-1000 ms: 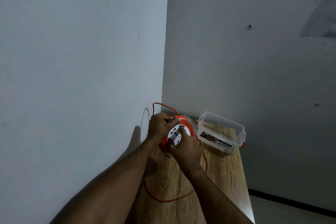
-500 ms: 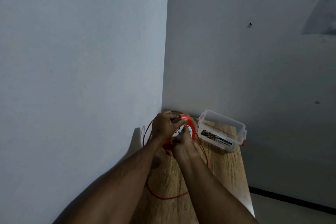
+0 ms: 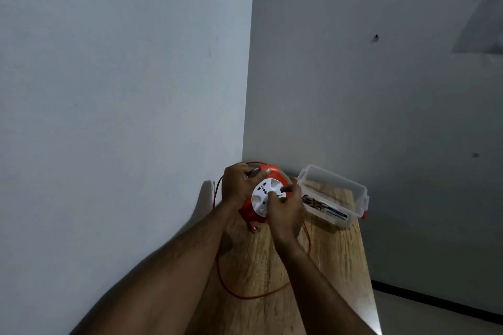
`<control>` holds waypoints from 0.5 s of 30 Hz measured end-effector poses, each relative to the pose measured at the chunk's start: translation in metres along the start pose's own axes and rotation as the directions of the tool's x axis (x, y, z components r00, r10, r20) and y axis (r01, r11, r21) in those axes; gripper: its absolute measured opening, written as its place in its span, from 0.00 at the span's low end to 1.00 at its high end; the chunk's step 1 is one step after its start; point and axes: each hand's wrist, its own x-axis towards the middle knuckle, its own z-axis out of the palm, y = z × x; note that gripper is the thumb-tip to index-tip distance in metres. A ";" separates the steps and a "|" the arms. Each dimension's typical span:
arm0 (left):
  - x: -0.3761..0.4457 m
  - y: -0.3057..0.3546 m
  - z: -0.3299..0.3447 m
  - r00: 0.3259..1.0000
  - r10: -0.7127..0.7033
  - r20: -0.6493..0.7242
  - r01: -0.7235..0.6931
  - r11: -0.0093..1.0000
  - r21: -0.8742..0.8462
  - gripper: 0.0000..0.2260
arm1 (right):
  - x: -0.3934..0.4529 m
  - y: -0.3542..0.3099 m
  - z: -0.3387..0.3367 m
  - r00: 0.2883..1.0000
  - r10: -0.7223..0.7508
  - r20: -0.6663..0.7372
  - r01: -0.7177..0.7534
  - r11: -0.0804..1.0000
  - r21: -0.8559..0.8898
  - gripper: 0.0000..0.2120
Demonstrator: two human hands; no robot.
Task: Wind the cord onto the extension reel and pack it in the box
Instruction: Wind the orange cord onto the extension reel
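left hand (image 3: 238, 185) gripping orange reel (image 3: 251, 211) rim, right hand (image 3: 284, 212) fingers curled on its white face

- We've 1 view only: head cam, worn, looking fwd and down into a room corner.
- Close over the table (image 3: 321, 261); our hands (image 3: 285, 212) sit low-centre, walls fill the upper frame.
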 end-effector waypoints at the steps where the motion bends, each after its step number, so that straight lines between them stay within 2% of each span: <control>1: 0.001 -0.001 -0.001 1.000 -0.009 -0.005 0.009 1.000 0.001 0.17 | 0.001 0.008 -0.003 0.984 -0.175 0.016 0.175 0.974 -0.145 0.17; 2: 0.002 -0.001 -0.002 1.000 -0.017 -0.007 0.017 1.000 0.004 0.17 | -0.001 0.011 -0.005 0.958 -0.263 0.112 0.285 0.919 -0.275 0.22; 3: 0.003 -0.002 -0.002 1.000 -0.028 -0.003 0.028 1.000 0.007 0.17 | -0.001 0.015 -0.006 0.938 -0.275 0.209 0.335 0.872 -0.357 0.27; 6: 0.003 -0.001 0.001 0.999 -0.032 0.026 0.032 0.999 0.013 0.17 | 0.003 0.018 -0.003 0.914 -0.213 0.347 0.369 0.793 -0.486 0.32; 10: 0.001 0.000 0.003 0.998 -0.026 0.062 0.026 1.000 0.009 0.16 | 0.003 0.014 -0.001 0.939 -0.207 0.275 0.312 0.847 -0.431 0.32; 13: 0.001 0.002 0.003 0.998 -0.004 0.065 0.002 1.000 0.027 0.16 | 0.001 0.010 -0.001 0.965 -0.219 0.146 0.251 0.931 -0.266 0.30; 15: 0.002 0.003 0.001 0.999 -0.009 0.049 0.008 1.000 0.024 0.16 | 0.001 0.006 0.000 0.984 -0.161 0.081 0.170 0.978 -0.119 0.30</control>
